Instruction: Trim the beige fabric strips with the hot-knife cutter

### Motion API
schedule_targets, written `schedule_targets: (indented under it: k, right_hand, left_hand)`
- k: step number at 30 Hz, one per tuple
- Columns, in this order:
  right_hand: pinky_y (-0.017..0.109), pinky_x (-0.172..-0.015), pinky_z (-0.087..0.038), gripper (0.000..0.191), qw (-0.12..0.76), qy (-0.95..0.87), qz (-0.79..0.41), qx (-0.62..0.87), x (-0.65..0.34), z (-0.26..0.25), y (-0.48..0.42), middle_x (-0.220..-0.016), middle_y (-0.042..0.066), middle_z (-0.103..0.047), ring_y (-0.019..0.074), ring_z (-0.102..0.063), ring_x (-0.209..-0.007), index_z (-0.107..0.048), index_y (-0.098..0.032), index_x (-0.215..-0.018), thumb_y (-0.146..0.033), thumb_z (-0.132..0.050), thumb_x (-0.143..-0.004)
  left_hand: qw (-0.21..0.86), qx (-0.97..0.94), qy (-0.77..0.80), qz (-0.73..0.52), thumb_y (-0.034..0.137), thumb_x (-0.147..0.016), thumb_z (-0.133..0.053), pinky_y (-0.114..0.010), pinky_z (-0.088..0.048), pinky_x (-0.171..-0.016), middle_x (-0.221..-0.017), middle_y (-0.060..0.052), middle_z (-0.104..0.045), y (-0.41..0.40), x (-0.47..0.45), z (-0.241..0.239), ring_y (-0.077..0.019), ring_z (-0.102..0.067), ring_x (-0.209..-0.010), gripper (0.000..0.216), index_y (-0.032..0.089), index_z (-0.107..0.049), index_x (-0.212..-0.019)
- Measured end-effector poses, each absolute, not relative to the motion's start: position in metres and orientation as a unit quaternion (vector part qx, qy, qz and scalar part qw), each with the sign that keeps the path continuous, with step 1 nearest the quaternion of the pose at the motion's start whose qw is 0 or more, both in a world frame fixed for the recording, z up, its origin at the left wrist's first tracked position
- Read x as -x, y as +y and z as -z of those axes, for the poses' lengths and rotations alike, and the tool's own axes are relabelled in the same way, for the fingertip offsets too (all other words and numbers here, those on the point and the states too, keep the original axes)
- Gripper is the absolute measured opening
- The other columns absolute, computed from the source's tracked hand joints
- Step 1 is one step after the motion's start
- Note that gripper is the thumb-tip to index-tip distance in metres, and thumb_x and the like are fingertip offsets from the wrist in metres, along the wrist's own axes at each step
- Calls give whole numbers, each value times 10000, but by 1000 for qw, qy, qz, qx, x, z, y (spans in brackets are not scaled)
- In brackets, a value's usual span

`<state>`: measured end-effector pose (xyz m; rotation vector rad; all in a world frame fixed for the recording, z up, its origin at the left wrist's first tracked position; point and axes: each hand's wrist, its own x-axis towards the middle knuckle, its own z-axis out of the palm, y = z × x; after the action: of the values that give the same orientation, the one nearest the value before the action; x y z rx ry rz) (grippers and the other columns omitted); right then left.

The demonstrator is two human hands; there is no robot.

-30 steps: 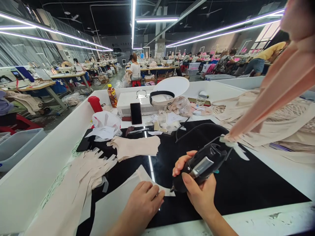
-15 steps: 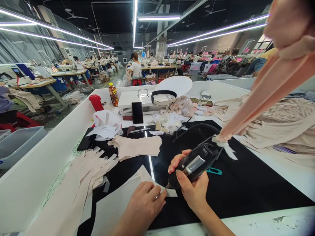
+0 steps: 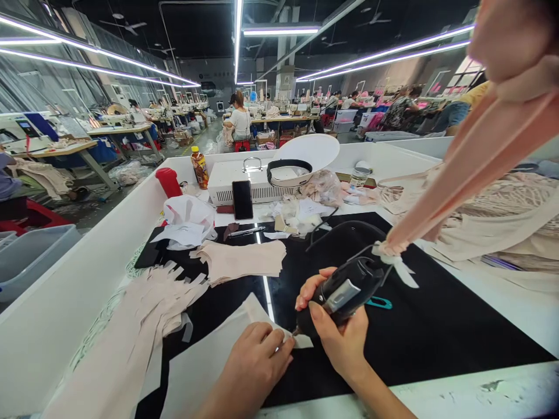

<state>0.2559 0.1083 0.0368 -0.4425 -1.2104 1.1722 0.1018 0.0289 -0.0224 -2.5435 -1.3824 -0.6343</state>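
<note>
My right hand (image 3: 345,340) is wrapped round a black hand-held power tool (image 3: 343,294) with a silver panel. The narrow tip points down at the edge of a white fabric piece (image 3: 205,349), close to a short pale tab (image 3: 303,341). Whether the tip touches the cloth is hard to tell. With bent fingers pressed together, my left hand (image 3: 257,361) grips the fabric's right edge beside the tip; its fingertips partly hide the cloth. A twisted pink cloth strip (image 3: 441,198) is tied to the tool's rear and runs up to the right.
Stacked beige fabric pieces (image 3: 242,259) and a longer pile (image 3: 131,326) lie on the black mat (image 3: 437,326). A teal snips-like tool (image 3: 379,302) lies behind my right hand. Farther back are a phone (image 3: 242,199), a white metal box (image 3: 222,180) and a bottle (image 3: 200,167).
Both hands stay at the fabric edge, and the tool's tip remains beside the tab. The tool tilts very slightly; the whole view has shifted a little.
</note>
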Motion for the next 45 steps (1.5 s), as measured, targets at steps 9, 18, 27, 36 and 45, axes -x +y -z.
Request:
schedule_targets:
  k: [9, 18, 27, 36, 45]
  right_hand:
    - [284, -668, -581, 330, 657, -516, -514, 195, -269, -35, 112, -877, -20, -650, 133, -638, -724, -598, -303, -1214, -290, -776, -937]
    - [263, -658, -590, 303, 656, -513, -512, 210, -267, -40, 110, -871, -27, -668, 121, -646, -704, -602, -302, -1185, -303, -779, -939]
    - [270, -674, -566, 347, 637, -516, -547, 173, -264, -36, 98, -874, -24, -649, 124, -626, -716, -587, -314, -1225, -298, -777, -936]
    - [260, -668, -568, 343, 638, -517, -542, 179, -261, -37, 98, -866, -23, -655, 125, -625, -718, -591, -313, -1221, -304, -778, -934]
    - [296, -659, -577, 301, 636, -528, -526, 198, -266, -38, 98, -858, -15, -659, 144, -642, -693, -590, -300, -1197, -286, -755, -945]
  left_hand:
    - [101, 850, -462, 232, 160, -1076, -480, -345, -571, -721, -936, -34, -680, 29, -102, 24, -219, -645, -844, 170, 149, -634, -1147]
    - [96, 847, -467, 233, 155, -1072, -486, -343, -587, -722, -943, -31, -688, 29, -101, 22, -217, -655, -846, 166, 155, -632, -1151]
    - [82, 852, -464, 228, 179, -1078, -495, -345, -592, -724, -936, -31, -688, 31, -101, 19, -214, -654, -831, 172, 159, -630, -1184]
    - [88, 852, -462, 228, 167, -1058, -531, -342, -587, -708, -919, -27, -678, 31, -101, 22, -210, -652, -821, 156, 158, -634, -1175]
    - [95, 849, -471, 219, 168, -1075, -502, -328, -581, -734, -922, -28, -679, 29, -102, 20, -199, -664, -838, 158, 171, -634, -1161]
